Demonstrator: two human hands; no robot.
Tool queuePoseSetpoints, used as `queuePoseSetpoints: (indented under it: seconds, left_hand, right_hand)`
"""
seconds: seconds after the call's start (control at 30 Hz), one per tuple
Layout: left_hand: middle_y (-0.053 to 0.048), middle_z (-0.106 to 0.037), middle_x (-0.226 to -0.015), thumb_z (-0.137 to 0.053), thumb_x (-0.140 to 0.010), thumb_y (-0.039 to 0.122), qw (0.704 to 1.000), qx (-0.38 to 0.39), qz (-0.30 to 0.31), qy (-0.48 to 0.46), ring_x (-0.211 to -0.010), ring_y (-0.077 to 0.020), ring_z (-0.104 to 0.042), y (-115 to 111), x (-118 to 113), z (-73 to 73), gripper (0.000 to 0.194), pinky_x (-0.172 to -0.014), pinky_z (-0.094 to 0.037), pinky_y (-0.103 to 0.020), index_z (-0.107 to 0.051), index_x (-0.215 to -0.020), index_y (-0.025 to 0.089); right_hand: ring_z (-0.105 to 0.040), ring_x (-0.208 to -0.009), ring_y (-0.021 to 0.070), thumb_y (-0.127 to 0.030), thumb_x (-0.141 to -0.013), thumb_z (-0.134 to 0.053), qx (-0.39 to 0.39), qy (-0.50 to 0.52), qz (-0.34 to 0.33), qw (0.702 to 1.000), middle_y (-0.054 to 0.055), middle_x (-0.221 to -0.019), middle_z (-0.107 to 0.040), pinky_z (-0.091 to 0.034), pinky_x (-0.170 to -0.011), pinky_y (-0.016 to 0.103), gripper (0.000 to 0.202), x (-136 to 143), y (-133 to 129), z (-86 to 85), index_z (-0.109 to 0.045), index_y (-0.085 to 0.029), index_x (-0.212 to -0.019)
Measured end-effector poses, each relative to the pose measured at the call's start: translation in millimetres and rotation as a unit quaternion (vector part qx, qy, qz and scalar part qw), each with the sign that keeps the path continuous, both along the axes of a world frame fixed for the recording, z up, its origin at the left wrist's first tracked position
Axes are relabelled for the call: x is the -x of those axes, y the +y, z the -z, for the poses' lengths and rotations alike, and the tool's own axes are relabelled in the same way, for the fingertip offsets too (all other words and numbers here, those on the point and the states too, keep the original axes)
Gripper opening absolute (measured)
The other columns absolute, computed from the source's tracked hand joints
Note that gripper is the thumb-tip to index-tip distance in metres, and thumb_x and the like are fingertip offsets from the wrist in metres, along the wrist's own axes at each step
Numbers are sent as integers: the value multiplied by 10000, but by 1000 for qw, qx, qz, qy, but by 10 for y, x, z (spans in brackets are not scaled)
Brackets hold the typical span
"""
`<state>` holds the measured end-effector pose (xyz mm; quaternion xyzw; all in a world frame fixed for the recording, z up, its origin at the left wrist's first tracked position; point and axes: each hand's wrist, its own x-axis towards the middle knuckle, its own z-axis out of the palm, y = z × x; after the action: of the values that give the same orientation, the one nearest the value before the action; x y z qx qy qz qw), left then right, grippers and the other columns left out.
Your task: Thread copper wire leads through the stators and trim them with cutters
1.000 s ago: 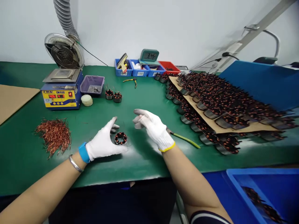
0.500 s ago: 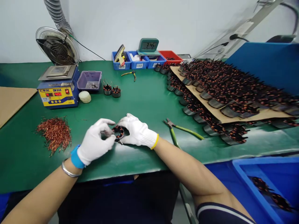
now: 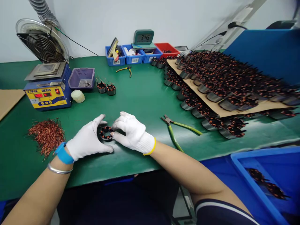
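A small round motor stator (image 3: 106, 133), black with copper windings, lies on the green table between my gloved hands. My left hand (image 3: 85, 137) is on its left side, thumb and fingers spread apart around it. A thin dark wire loops over the back of that glove. From the right, my right hand (image 3: 130, 131) pinches the stator's edge between thumb and fingers. Green-handled cutters (image 3: 172, 123) lie to the right of this hand. A pile of copper wire clippings (image 3: 47, 136) sits left of my left hand.
Two stators (image 3: 111, 89) stand near a purple tray (image 3: 82, 78) and a blue-and-yellow solder pot (image 3: 48, 93). Small pliers (image 3: 125, 69) lie before blue bins (image 3: 134, 59). Many stators (image 3: 229, 81) cover stacked cardboard at right. A blue crate (image 3: 257, 190) is below the edge.
The stator and both hands have moved left and slightly toward me relative to the table. My left fingers have spread from a pinch at the stator. The camera view has shifted.
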<state>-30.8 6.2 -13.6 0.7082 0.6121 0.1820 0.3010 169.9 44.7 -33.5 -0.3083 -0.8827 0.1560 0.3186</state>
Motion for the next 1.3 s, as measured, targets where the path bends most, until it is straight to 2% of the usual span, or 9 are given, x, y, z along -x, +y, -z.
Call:
queuePoseSetpoints:
  seconds: [0.1, 0.27, 0.37, 0.47, 0.57, 0.83, 0.97, 1.1, 1.3]
  left_hand:
    - [-65, -664, -1057, -766, -552, 463, 995, -10, -23, -91, -954, -227, -654, 31, -135, 118, 892, -944, -499, -385, -431, -1317, 150]
    - [-48, -666, -962, -779, -503, 425, 991, -55, -108, -55, -883, -239, -655, 19, -235, 207, 764, -832, -523, -375, -513, -1178, 187]
    - [-30, -667, -915, -747, -543, 445, 989, -65, -130, -24, -826, -227, -656, -7, -279, 213, 689, -776, -521, -355, -514, -1147, 209]
    - [-24, -656, -910, -711, -584, 454, 990, -69, -126, -5, -803, -214, -647, -25, -314, 191, 589, -754, -512, -343, -522, -1087, 212]
    - [-34, -642, -921, -703, -601, 508, 990, -80, -117, 16, -816, -219, -630, -31, -319, 173, 531, -752, -506, -349, -533, -1006, 209]
    - [-43, -610, -925, -686, -678, 541, 990, -132, -46, 16, -870, -229, -597, -36, -251, 200, 427, -787, -490, -362, -573, -917, 206]
    - [-45, -608, -925, -643, -753, 477, 988, -151, -28, 13, -891, -231, -581, -31, -233, 220, 333, -813, -472, -376, -585, -932, 202]
    - [-53, -600, -911, -623, -780, 434, 987, -156, -18, 25, -887, -240, -573, -24, -208, 222, 286, -811, -467, -392, -586, -932, 194]
    - [-58, -618, -950, -617, -786, 444, 987, -159, -8, 23, -911, -242, -580, -24, -171, 229, 308, -819, -476, -390, -596, -967, 196]
  right_hand:
    - [-584, -854, 177, -224, -831, -548, 1, -23, 2, 1000, 26, -864, -675, -360, -1037, 412, 107, 9, -47, -32, -649, -190, -830]
    - [-556, -795, 203, -581, -626, -723, 89, -93, 143, 981, 35, -776, -611, -463, -735, 339, 424, -6, -106, -150, -625, -190, -758]
    - [-556, -757, 191, -534, -751, -650, 61, -87, 140, 984, 36, -752, -609, -458, -760, 341, 345, 44, -137, -151, -631, -189, -746]
    - [-568, -810, 196, -320, -880, -531, -10, -93, 75, 993, 40, -781, -641, -393, -979, 386, 201, 74, -119, -114, -666, -185, -820]
    - [-576, -823, 207, -272, -894, -498, -36, -154, 77, 985, 45, -752, -642, -354, -1036, 386, 222, 44, -35, -95, -682, -182, -806]
    - [-552, -819, 244, -233, -880, -460, -83, -310, 94, 942, 107, -812, -633, -412, -735, 368, 241, 70, 1, -158, -665, -165, -774]
    - [-512, -684, 205, -267, -902, -427, -85, -300, 138, 940, 82, -763, -621, -333, -580, 315, 300, 82, -95, -146, -671, -190, -1057]
    - [-503, -661, 188, -251, -918, -387, -115, -292, 94, 945, 57, -762, -632, -300, -557, 303, 412, 39, -110, -157, -559, -230, -1292]
    - [-504, -659, 172, -285, -906, -421, -92, -289, 125, 945, 52, -732, -626, -296, -543, 291, 291, 73, -124, -182, -679, -211, -1019]
